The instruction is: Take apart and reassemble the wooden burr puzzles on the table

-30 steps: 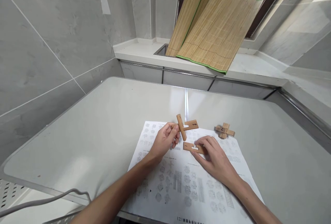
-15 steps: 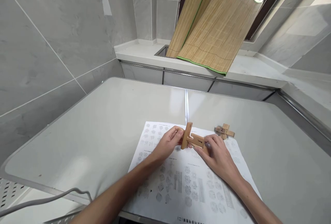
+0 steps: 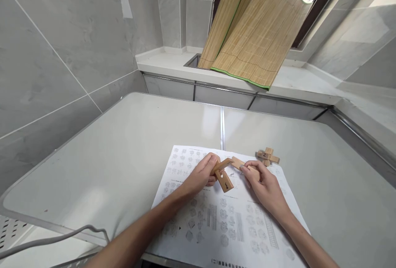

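My left hand (image 3: 204,171) is closed on joined wooden pieces (image 3: 225,180); one flat piece points down toward me with a dark mark on it, another slants up to the right. Between the thumb and fingers of my right hand (image 3: 261,179) is a separate light wooden piece (image 3: 237,163), its left end close to the joined pieces. Whether the two touch is hard to tell. Both hands are above a printed sheet (image 3: 213,243) covered with small figures. Beyond my right hand, a cross-shaped wooden assembly (image 3: 267,156) lies at the sheet's upper right edge.
The pale table (image 3: 123,144) has a metal seam (image 3: 222,127) running away from me. Behind it are a white ledge (image 3: 167,62) and a hanging bamboo blind (image 3: 253,28). A grey cable (image 3: 62,238) curves at the lower left.
The joined pieces in my left hand have turned, and the marked piece now points down. My right hand has come off that piece and shows a separate light piece.
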`<state>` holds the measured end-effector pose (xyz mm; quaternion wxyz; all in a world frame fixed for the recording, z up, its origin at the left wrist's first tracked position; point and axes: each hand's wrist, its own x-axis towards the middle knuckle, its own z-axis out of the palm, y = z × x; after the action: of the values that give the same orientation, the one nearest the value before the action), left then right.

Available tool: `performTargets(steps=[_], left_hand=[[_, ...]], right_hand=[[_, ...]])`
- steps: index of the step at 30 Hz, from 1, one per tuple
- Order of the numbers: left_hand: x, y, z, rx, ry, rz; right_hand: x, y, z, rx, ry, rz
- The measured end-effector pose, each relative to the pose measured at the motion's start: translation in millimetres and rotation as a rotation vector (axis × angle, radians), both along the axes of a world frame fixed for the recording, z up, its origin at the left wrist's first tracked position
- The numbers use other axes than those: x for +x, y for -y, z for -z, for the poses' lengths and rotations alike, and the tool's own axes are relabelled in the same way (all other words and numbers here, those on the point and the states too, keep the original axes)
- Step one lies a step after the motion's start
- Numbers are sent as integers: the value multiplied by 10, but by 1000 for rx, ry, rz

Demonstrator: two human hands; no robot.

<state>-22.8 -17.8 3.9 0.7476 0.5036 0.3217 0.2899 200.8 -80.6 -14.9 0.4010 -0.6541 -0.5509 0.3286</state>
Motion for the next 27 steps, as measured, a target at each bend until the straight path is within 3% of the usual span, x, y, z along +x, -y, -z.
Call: performTargets(steps=[4, 7, 15, 20, 27], left_hand=[[-2, 29, -28, 70, -36, 39], [11, 58, -39, 137, -113, 49], [28, 95, -57, 245, -210, 66], [10, 97, -81, 304, -244, 105], [14, 99, -69, 197, -128, 150]], right_hand=[[25, -22, -92, -80, -498, -63], [52, -20, -99, -143, -715, -132], [-17, 59, -79, -255, -706, -343], [-56, 59, -129, -226, -645, -345], [-73, 66, -173, -277, -713, -476]])
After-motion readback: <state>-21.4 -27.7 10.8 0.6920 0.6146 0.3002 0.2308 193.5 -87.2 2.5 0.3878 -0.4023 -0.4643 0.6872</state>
